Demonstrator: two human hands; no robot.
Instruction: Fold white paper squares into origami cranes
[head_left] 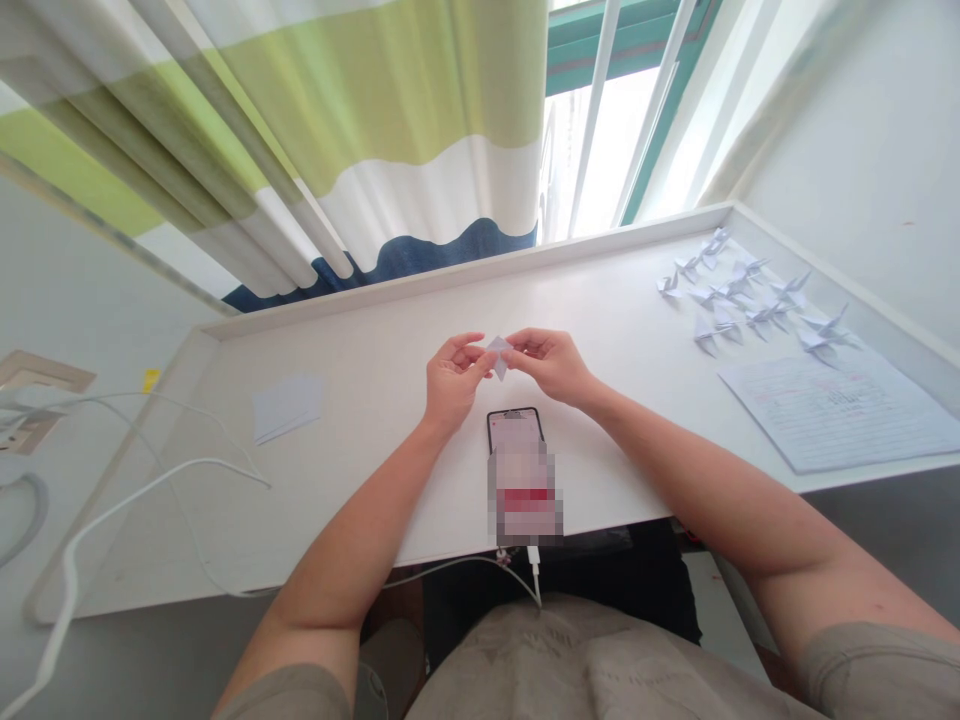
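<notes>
A small folded white paper (499, 354), diamond-shaped with a point downward, is held between my two hands above the white desk. My left hand (454, 378) pinches its left side between thumb and fingers. On the right side, my right hand (551, 362) grips the paper with thumb and fingertips. Just below the hands lies a phone (517, 430) with a cable plugged into its lower end; most of its screen is blurred.
Several folded paper cranes (765, 305) stand at the back right of the desk (390, 360). Written sheets (844, 415) lie in front of them. Blank paper squares (288, 406) lie at the left, near white cables (187, 464). A raised rim and curtain (420, 90) bound the back.
</notes>
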